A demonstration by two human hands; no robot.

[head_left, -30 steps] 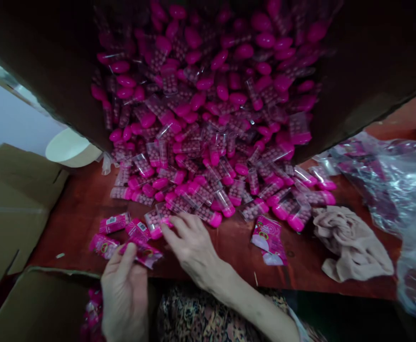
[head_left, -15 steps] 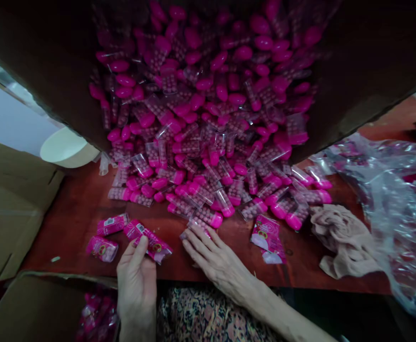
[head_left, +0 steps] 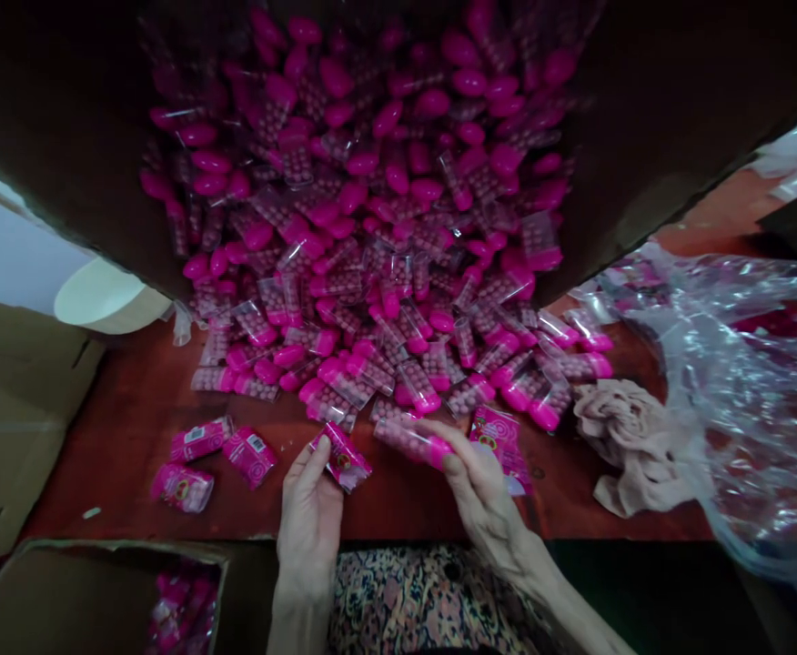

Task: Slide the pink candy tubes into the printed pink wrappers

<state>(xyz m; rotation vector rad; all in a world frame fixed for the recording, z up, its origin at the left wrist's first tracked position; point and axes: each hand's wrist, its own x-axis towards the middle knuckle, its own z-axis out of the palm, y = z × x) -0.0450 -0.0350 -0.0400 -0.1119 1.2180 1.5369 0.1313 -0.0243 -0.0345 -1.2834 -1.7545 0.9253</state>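
Between the thumb and fingers of my left hand is a pink printed wrapper sleeve, its lower end pointing right. My right hand grips a clear tube of candy balls by its pink cap end, with the clear end toward the sleeve. The tube and sleeve are close but apart. A large heap of similar pink-capped tubes lies just beyond both hands. Left of my left hand rest wrapped tubes in pink printed sleeves. More flat sleeves lie partly behind my right hand.
Dark box walls flank the heap. A beige cloth and clear plastic bagging lie at right. A pale bowl stands at left. An open carton below the red table edge holds pink packs.
My right hand has picked up a candy tube from the heap's near edge and drawn it back. My left hand has moved right with the sleeve, away from the wrapped tubes.
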